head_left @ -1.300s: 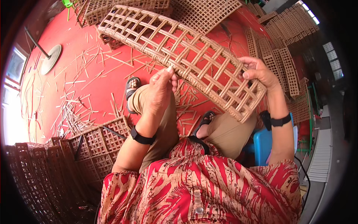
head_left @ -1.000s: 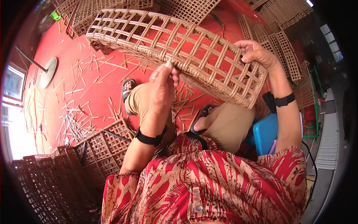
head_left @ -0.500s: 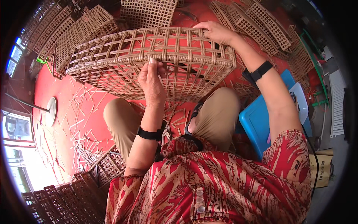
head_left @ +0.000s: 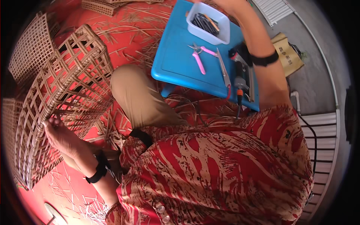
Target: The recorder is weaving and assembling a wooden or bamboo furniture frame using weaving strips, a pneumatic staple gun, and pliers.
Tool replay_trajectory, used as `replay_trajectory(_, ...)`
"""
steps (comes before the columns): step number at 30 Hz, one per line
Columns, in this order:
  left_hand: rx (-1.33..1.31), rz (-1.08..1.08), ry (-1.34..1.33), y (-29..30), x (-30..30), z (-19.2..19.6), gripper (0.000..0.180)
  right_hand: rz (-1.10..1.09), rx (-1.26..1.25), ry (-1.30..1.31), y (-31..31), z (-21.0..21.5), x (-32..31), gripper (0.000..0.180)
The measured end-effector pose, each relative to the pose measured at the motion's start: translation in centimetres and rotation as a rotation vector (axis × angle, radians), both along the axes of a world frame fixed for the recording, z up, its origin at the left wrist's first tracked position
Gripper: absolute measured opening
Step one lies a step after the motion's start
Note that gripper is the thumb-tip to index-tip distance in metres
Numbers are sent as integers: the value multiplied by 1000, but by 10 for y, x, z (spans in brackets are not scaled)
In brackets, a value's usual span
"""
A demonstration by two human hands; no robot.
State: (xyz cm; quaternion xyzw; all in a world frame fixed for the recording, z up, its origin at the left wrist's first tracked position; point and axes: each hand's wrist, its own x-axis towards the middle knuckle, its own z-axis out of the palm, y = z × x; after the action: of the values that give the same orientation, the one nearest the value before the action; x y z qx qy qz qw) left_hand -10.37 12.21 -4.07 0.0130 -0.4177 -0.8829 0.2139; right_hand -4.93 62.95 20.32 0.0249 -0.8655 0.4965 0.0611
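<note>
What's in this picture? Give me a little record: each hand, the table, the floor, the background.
Left hand: gripping the edge of a woven basket
Right hand: at the top picture edge, by a pale tray; fingers mostly cut off
Tray contents: thin dark pieces
Blue table: tray, pink-handled cutters, corded tool
Floor: red, strewn with thin strips
Background: more woven pieces

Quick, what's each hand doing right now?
Left hand: closed, holding the woven basket by its edge.
Right hand: can't tell, cut off at the top.
</note>
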Motion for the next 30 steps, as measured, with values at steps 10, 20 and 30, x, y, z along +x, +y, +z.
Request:
replay_trajectory(10, -7, -29, -71, 19, 21, -2, 23, -948, 964, -248, 79, -111, 217, 60)
replay_trajectory(20, -123, 38, -122, 40, 32, 6, 18, -804, 733, -366, 185, -176, 264, 69)
replay_trajectory(30, -2, -98, -58, 43, 50, 31, 27, -887, 422, -311, 135, -66, 269, 34)
